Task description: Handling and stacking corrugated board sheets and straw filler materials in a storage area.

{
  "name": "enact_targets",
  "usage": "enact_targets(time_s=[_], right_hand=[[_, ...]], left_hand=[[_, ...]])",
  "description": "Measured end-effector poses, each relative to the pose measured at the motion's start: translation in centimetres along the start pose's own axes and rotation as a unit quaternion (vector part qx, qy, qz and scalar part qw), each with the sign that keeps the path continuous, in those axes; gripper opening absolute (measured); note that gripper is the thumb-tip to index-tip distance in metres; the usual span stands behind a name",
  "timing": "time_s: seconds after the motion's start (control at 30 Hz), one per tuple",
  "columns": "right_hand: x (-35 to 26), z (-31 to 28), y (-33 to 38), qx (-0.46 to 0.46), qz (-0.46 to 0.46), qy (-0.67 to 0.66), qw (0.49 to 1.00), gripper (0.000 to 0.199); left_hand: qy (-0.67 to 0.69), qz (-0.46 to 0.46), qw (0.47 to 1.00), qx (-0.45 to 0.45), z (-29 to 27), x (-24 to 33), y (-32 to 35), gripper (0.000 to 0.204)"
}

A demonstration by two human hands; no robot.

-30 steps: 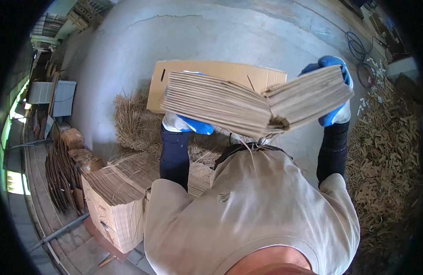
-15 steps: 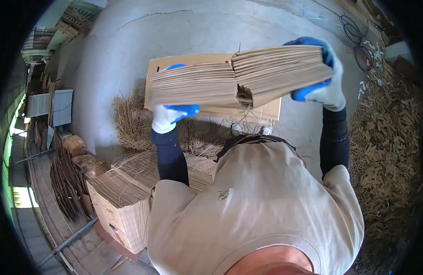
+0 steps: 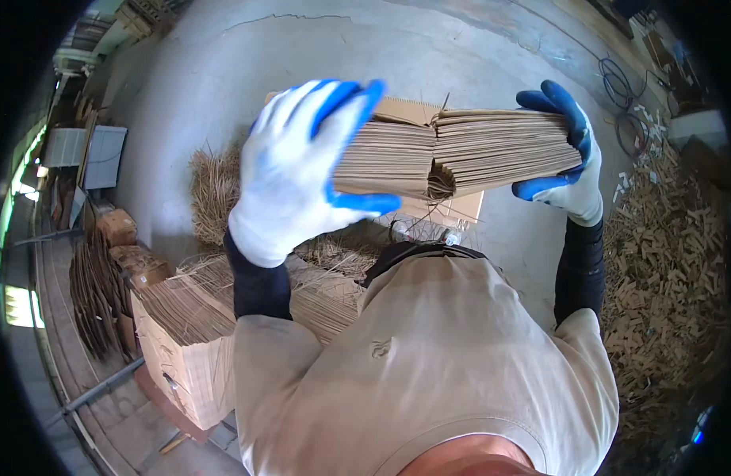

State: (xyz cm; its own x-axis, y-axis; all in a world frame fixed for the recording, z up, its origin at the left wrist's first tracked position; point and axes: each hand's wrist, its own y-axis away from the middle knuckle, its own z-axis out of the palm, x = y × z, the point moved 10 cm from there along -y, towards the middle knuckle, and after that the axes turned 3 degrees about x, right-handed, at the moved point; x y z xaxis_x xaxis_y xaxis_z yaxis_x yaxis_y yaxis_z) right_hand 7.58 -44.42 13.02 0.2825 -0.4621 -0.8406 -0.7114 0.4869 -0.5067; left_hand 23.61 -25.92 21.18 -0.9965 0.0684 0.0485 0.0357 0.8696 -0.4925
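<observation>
A thick stack of brown cardboard sheets (image 3: 500,151) lies crosswise in front of me, its layered edges facing me. A rounded notch (image 3: 441,181) cuts into the edges near the middle. My right hand (image 3: 570,155), in a white glove with blue coating, grips the stack's right end, thumb below and fingers over the top. My left hand (image 3: 298,170), gloved alike, is raised above the left part with fingers apart and nothing in it. It hides the stack's left end. Beneath the stack shows a larger flat piece of cardboard (image 3: 465,208).
Thin cardboard strips (image 3: 211,194) are heaped left of the stack. Lower left stands a large block of stacked cardboard (image 3: 195,357), with small boxes (image 3: 117,228) beyond. A wide pile of cardboard scraps (image 3: 663,278) covers the right side. A coiled hose (image 3: 619,83) lies at the far right.
My left hand has let go of the stack's left end and risen toward me, fingers spread. My right hand keeps its grip, and the stack has shifted slightly right.
</observation>
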Motion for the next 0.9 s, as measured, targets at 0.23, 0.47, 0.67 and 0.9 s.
enact_targets(time_s=[0.23,0.47,0.67,0.9], right_hand=[[-6.3,1.2,-1.4,-0.162,-0.136,0.388,0.897,0.101],[-8.1,2.7,-2.9,-0.225,-0.149,0.465,0.843,0.109],[-6.6,10.6,-2.6,-0.312,-0.121,0.583,0.741,0.101],[-5.3,12.3,-3.1,-0.336,-0.092,0.594,0.726,0.083]], left_hand=[[-0.042,0.029,0.996,-0.071,3.7,1.1,-1.3,0.074],[-0.027,0.004,0.996,-0.084,3.9,1.0,-1.3,0.066],[-0.047,0.01,0.994,-0.1,4.3,1.6,-1.7,0.068],[-0.077,-0.008,0.978,-0.196,5.4,2.4,-1.3,0.073]])
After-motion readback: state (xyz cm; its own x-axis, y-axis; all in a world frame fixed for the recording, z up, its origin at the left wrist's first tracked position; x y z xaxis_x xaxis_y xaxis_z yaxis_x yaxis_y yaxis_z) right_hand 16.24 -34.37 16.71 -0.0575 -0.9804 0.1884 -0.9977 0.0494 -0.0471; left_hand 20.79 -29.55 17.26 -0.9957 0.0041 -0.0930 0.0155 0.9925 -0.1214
